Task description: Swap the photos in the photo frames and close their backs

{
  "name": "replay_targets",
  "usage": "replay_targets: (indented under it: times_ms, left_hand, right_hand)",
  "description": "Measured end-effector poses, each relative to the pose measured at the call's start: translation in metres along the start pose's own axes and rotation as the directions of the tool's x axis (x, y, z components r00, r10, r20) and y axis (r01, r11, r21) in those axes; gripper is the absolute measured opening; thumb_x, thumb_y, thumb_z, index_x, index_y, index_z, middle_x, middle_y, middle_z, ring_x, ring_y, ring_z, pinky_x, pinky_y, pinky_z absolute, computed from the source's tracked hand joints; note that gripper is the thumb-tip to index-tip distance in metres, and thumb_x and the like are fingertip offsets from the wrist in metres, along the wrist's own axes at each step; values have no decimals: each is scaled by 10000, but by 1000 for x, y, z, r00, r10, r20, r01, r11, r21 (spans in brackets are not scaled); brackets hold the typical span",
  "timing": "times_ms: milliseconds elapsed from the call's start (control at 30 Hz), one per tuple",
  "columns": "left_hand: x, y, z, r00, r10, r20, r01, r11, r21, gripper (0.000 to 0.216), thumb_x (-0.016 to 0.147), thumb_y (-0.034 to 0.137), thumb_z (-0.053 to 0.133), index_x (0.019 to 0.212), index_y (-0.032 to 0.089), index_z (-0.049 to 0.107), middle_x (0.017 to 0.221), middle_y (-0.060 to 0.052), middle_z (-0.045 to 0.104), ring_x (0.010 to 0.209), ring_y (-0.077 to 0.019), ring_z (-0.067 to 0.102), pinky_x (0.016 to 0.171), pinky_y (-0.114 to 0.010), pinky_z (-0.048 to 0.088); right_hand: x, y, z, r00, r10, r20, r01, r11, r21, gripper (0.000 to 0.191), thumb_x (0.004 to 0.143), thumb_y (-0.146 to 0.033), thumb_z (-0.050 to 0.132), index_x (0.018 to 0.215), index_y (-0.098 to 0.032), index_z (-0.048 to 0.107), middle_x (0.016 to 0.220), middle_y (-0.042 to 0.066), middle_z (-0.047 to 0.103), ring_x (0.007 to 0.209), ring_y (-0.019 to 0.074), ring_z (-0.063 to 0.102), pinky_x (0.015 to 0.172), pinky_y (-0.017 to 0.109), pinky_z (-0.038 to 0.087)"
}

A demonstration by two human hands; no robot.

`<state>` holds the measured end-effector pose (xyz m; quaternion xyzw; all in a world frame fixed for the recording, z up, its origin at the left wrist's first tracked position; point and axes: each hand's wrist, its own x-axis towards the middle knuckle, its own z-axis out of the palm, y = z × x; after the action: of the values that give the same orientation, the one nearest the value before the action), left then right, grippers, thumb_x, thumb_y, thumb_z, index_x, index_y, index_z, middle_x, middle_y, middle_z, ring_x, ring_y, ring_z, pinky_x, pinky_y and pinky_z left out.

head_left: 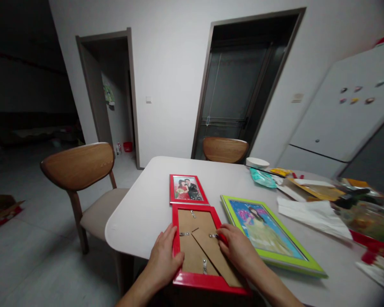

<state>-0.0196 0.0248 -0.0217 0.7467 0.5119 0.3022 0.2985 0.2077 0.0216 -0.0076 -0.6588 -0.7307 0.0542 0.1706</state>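
Note:
A red picture frame lies face down at the near edge of the white table, its brown backboard and stand facing up. My left hand grips its left edge, thumb by a metal clip. My right hand holds the right edge, fingertips at the clip there. Just beyond lies a smaller red frame with a photo of two people. To the right lies a green frame, face up, with a picture of a figure in a dress.
A wooden chair stands left of the table and another at the far side. Paper, a white bowl, packets and containers crowd the right part. A fridge stands at the right; two dark doorways behind.

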Motion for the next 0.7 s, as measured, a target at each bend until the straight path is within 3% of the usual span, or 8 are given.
replay_targets:
  times_ms: [100, 267, 500, 700]
  left_hand:
    - [0, 0, 1, 1000, 3, 0, -3, 1000, 3, 623, 602, 178, 478, 1215, 113, 389, 1306, -79, 344, 1195, -209, 306, 1013, -290, 202]
    - [0, -3, 4, 999, 24, -34, -23, 999, 40, 593, 617, 183, 462, 1202, 103, 407, 1292, -82, 366, 1169, -223, 344, 992, -290, 250]
    - [-2, -6, 8, 996, 43, -72, -38, 997, 64, 580, 632, 184, 447, 1199, 72, 402, 1280, -109, 379, 1168, -227, 344, 996, -311, 251]
    - [0, -8, 10, 995, 61, -79, -53, 994, 94, 572, 635, 185, 444, 1193, 60, 405, 1280, -116, 378, 1168, -222, 344, 998, -313, 255]
  right_hand:
    - [7, -7, 3, 1000, 20, 6, -19, 997, -74, 243, 725, -175, 389, 702, -162, 630, 785, 93, 576, 778, 180, 508, 716, 262, 370]
    - [13, -13, 5, 998, 52, -31, -55, 992, -109, 248, 726, -150, 382, 674, -168, 624, 788, 94, 558, 733, 165, 503, 655, 235, 359]
    - [17, -14, 12, 996, 12, -89, -16, 999, -36, 306, 764, -184, 350, 930, -132, 603, 884, 107, 578, 833, 182, 509, 755, 250, 361]
    - [46, -31, 21, 997, -19, -76, 21, 1000, 19, 283, 774, -208, 361, 887, -154, 615, 890, 79, 596, 843, 163, 510, 758, 229, 350]
